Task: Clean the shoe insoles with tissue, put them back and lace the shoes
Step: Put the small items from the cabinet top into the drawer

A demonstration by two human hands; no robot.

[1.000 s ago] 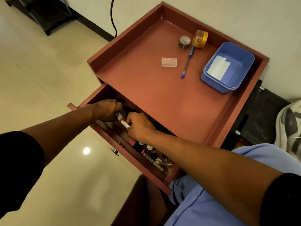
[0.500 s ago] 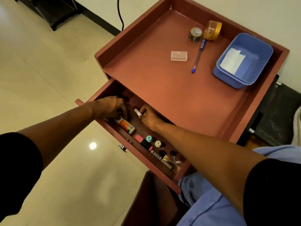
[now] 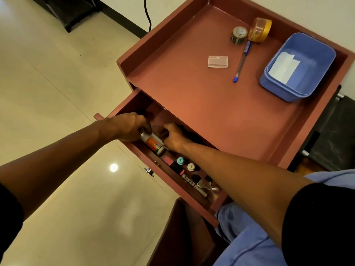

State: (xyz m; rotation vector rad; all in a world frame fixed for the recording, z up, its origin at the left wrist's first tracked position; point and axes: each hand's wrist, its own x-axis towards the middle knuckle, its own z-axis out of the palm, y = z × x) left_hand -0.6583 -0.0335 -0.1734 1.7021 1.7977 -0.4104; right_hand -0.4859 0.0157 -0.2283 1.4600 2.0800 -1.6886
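A glossy cream tiled floor [image 3: 57, 83] fills the left of the frame, with a round light reflection [image 3: 113, 167] at lower left. A pale wall [image 3: 307, 14] runs along the top, edged by a dark skirting [image 3: 123, 20]; a black cable [image 3: 147, 14] hangs down it. A reddish-brown table [image 3: 192, 96] with raised rims stands at centre, its drawer [image 3: 192, 200] pulled out. Dark furniture [image 3: 67, 10] sits at upper left.

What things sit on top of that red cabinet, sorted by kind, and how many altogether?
Tape rolls: 2 (grey patterned roll, yellow roll)
Pens: 1 (blue pen)
Clear plastic boxes: 1 (clear box)
Blue tubs: 1 (blue tub, with a white sheet inside)
Total: 5, or 6 with the sheet
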